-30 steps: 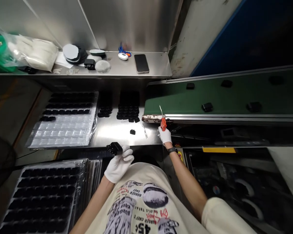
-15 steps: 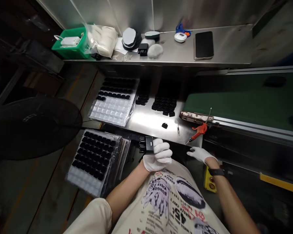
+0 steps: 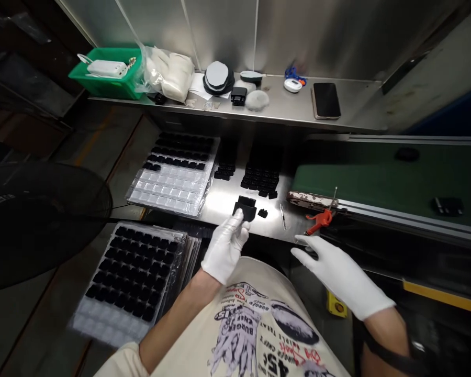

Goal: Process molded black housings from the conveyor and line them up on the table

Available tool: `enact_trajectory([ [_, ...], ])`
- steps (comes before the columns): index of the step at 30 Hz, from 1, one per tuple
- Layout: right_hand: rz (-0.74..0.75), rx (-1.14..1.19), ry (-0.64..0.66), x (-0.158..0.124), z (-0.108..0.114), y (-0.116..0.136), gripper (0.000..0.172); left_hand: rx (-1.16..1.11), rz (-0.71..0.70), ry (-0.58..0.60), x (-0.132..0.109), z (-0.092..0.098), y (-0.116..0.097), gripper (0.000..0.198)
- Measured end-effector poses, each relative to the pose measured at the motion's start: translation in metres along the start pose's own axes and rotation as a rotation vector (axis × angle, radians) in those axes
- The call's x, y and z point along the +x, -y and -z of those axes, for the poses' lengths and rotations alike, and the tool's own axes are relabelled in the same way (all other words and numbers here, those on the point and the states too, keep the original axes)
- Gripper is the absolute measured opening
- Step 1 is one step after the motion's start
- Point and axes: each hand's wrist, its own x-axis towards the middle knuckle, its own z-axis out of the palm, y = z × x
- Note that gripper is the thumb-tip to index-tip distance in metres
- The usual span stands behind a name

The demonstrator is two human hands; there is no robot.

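Note:
My left hand (image 3: 226,243), in a white glove, grips a black plastic housing (image 3: 245,210) between thumb and fingers above the front of the metal table. Beside that housing lies a small black part (image 3: 262,213). Farther right is a thin pen-like tool (image 3: 283,216). My right hand (image 3: 329,264), also gloved in white, is open, with thumb and fingers apart. It hovers just below the red air blow gun (image 3: 319,222), apart from it. Rows of small black parts (image 3: 260,178) rest on the metal table behind the housing.
A partly filled white tray (image 3: 160,191) lies on the table's left. Another tray (image 3: 113,319) stands lower left, near a fan (image 3: 43,220). To the right runs a green conveyor belt (image 3: 361,178) carrying black pieces. The back shelf (image 3: 282,112) holds a green bin (image 3: 105,86) and a phone (image 3: 326,100).
My left hand has turned, bringing the housing forward over the table. My right hand has come up nearer the camera, still open. The whole view has shifted slightly.

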Motion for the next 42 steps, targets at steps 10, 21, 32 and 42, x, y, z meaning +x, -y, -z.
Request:
enact_trajectory([
  [10, -0.109, 0.044, 0.028, -0.009, -0.037, 0.053, 0.047, 0.347, 0.005, 0.036, 0.002, 0.04, -0.037, 0.028],
  [21, 0.047, 0.701, 0.062, -0.02, -0.068, 0.143, 0.086, 1.091, -0.754, 0.536, 0.024, 0.109, -0.066, 0.037],
  [32, 0.326, 1.019, -0.136, -0.011, -0.096, 0.174, 0.066, 1.129, -0.681, 0.883, 0.013, 0.087, -0.087, 0.026],
  [42, 0.576, 0.944, -0.139, -0.011, -0.099, 0.148, 0.076, 0.978, -0.302, 0.469, -0.028, 0.079, -0.077, 0.017],
])
